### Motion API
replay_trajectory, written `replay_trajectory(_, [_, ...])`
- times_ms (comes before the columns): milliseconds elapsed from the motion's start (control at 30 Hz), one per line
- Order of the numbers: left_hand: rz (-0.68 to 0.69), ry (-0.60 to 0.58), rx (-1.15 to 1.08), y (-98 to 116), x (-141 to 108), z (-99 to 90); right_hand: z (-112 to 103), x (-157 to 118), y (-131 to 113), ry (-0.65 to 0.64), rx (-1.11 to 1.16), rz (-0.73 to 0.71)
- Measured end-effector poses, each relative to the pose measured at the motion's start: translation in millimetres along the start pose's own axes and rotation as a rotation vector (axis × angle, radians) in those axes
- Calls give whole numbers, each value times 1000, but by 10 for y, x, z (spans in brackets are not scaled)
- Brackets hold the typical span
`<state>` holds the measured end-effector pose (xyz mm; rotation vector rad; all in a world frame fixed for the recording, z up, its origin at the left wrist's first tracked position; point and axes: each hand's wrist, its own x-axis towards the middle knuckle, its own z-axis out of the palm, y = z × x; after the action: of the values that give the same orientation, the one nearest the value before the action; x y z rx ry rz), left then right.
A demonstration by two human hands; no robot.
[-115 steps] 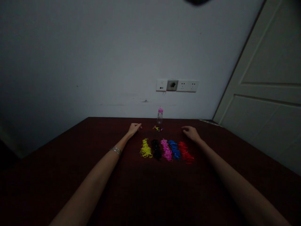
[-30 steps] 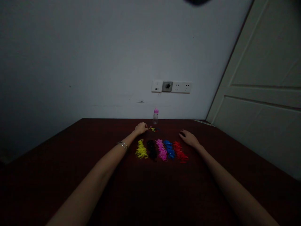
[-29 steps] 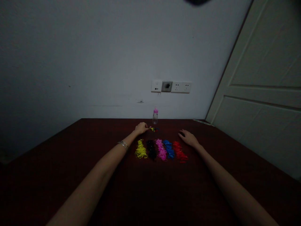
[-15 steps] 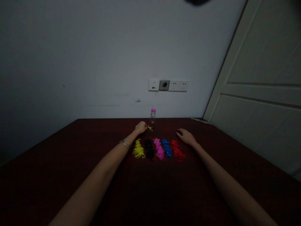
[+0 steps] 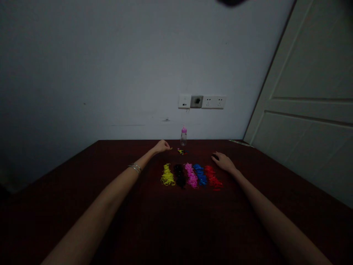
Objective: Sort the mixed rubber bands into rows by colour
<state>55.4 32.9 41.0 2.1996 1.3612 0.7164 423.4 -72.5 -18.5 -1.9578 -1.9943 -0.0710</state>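
Observation:
My left hand (image 5: 162,146) is closed in a pinch on a small yellowish band, just left of a little mixed-colour pile (image 5: 181,151). My right hand (image 5: 223,161) lies on the table with fingers apart, holding nothing. Between my forearms, five heaps of bands run side by side: yellow (image 5: 168,175), black (image 5: 180,176), pink (image 5: 191,175), blue (image 5: 200,174) and red (image 5: 212,177). Behind the small pile stands a clear bottle with a pink cap (image 5: 184,137).
The dark red table (image 5: 176,224) meets a pale wall (image 5: 124,73) at its back edge. Sockets (image 5: 202,102) are on the wall above the bottle. A panelled door (image 5: 309,95) stands at the right, with a flat strip (image 5: 241,143) near the table's back right corner.
My left hand has moved left, away from the small mixed pile, with the band now showing at its fingertips. The whole view has shifted slightly; my right hand stays beside the red heap.

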Motion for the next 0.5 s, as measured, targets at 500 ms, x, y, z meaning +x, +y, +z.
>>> replay_trajectory(500, [-12,-472,-183,81,-630,-306,59,29,49,15,-12,-4])
